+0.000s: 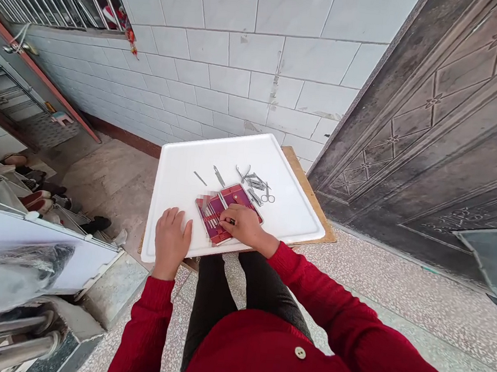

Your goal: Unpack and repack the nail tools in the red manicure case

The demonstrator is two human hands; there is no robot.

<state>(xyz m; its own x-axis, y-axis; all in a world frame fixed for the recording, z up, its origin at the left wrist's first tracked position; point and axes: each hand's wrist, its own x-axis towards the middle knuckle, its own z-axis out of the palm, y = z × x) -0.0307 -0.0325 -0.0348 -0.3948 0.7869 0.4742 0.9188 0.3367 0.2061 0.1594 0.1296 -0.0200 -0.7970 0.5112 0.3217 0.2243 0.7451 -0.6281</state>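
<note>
An unfolded manicure set case [236, 194], purple-red inside, lies on a white tabletop [252, 151] with several slim metal tools in its left half. My right hand [244, 224] is over the case's near right part, thumb and fingers pinched together; what they hold, if anything, is too small to name. Flat on the white surface to the left of the case rests my left hand [173, 234], fingers stretched out and holding nothing. Beyond the case are small scissors [268, 199], nippers [242, 174], several nail clippers in a heap [255, 182], a tweezer-like tool [219, 176] and a thin file-like strip [200, 178].
A brown board [304, 186] shows under the white top. Behind stands a white tiled wall [227, 47], with a dark patterned metal door [437, 123] at right. Shoes [36, 199] and a plastic-covered item [12, 273] are at left.
</note>
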